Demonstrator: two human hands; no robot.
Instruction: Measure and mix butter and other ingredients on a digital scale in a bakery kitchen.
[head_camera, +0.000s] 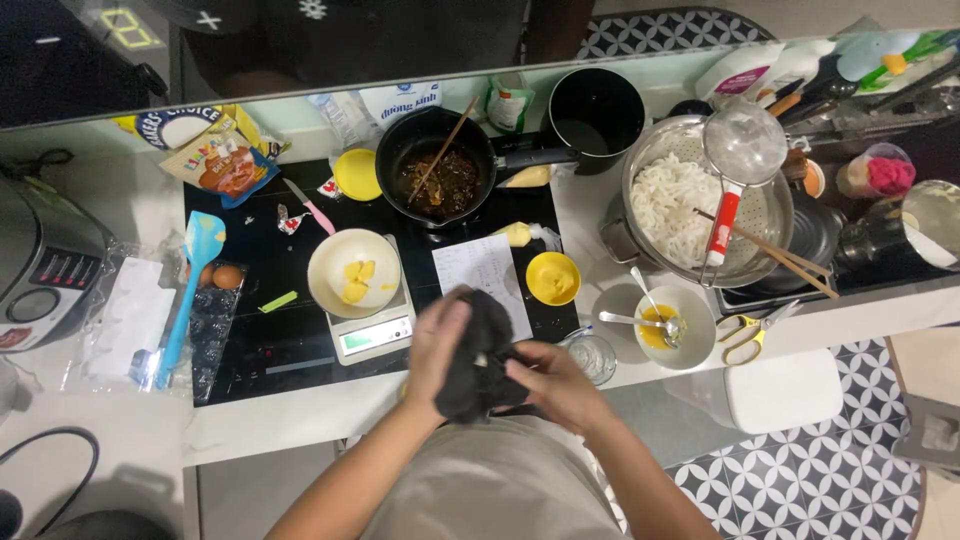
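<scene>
A: What are the 2 hands doing?

B: Both are wrapped around a black cloth, low in the middle of the view. The left hand has its fingers curled over the cloth's left side; the right hand pinches the right side, fingers closed into the fabric.

A: And where is the cloth against the counter?

B: It is held above the counter's near edge, in front of a white sheet of paper that lies at 12 o'clock from it.

A: What sits close by?

B: At 10 o'clock from the cloth, a white bowl with yellow pieces rests on a kitchen scale. At 1 o'clock is a small yellow dish. At 3 o'clock stands a small glass, and beyond it a white bowl with yellow liquid holding 2 spoons.

A: Farther back?

B: At 12 o'clock, a black pan with dark contents and a wooden stick. At 2 o'clock, a metal colander of white noodles with a strainer and chopsticks laid across. Yellow-handled scissors lie at 3 o'clock, near the counter's edge.
</scene>
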